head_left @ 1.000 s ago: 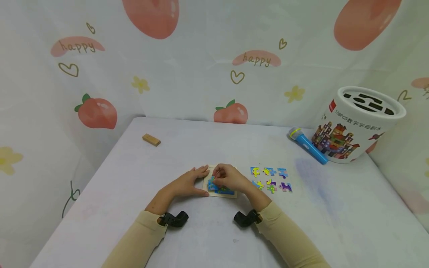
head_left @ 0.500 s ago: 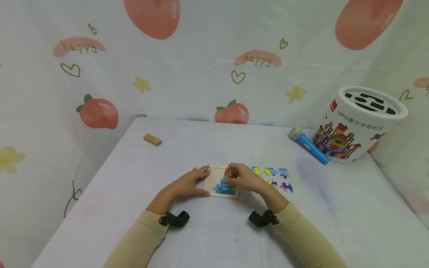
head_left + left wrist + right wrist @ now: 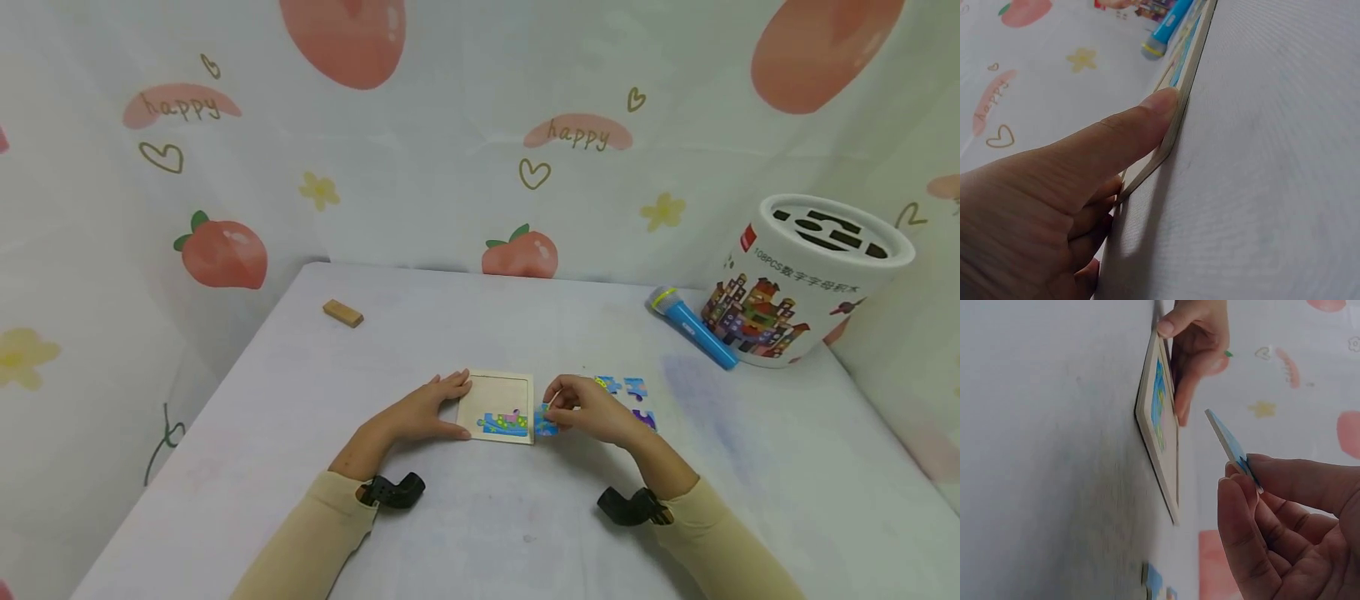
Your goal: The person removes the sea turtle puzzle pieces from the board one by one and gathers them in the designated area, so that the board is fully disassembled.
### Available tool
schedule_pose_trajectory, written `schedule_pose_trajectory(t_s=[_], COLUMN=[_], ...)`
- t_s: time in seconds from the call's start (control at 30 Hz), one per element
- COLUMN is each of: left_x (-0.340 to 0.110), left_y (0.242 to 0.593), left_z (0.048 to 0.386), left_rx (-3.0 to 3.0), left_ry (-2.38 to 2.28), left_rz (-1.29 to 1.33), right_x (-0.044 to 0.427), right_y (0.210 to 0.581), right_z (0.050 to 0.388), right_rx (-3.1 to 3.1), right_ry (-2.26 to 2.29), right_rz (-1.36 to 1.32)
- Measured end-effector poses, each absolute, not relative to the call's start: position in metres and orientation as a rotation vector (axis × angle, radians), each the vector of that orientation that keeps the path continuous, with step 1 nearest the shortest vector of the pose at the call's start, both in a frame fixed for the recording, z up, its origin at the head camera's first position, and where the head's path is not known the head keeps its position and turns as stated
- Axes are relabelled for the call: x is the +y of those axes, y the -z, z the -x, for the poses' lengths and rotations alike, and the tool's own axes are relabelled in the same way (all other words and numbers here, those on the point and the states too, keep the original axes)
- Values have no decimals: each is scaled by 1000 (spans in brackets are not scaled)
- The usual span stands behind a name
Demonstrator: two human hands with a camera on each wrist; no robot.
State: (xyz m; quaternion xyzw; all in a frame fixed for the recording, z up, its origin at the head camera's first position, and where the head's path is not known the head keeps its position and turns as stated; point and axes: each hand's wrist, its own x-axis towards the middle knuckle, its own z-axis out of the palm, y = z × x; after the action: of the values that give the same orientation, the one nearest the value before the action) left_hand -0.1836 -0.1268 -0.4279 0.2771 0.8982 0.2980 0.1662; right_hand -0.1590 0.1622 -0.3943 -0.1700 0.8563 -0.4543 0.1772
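Observation:
A light wooden puzzle tray (image 3: 495,384) lies on the table with joined blue, green and pink pieces (image 3: 506,425) along its near edge. My left hand (image 3: 422,410) grips the tray's left side, thumb at the near corner and fingers at the far one; the left wrist view shows the thumb (image 3: 1129,134) pressing the rim. Just right of the tray, my right hand (image 3: 600,411) pinches a blue puzzle piece (image 3: 545,422). In the right wrist view this piece (image 3: 1227,439) is seen nearly edge-on, raised off the table, between thumb and fingers.
Loose puzzle pieces (image 3: 635,387) lie to the right, partly hidden by the right hand. A blue toy microphone (image 3: 693,329) lies against a big white bucket (image 3: 795,283) at the back right. A small wooden block (image 3: 343,313) sits at the back left.
My right hand has moved right, from over the tray to beside it, carrying the blue piece. The joined pieces in the tray are now uncovered. My left hand stays at the tray.

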Motion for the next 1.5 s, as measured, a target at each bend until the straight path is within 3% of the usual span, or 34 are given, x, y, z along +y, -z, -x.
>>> schedule_pose_trajectory(t_s=[0.63, 1.5], left_x=[-124, -126], left_y=[430, 430], left_z=[184, 185], left_rx=[2560, 2565], left_ry=[-831, -831], left_rz=[-798, -791], right_x=[204, 197], right_y=[406, 419], right_z=[132, 130], right_rx=[2460, 2552], right_ry=[1276, 1231], right_rz=[429, 142])
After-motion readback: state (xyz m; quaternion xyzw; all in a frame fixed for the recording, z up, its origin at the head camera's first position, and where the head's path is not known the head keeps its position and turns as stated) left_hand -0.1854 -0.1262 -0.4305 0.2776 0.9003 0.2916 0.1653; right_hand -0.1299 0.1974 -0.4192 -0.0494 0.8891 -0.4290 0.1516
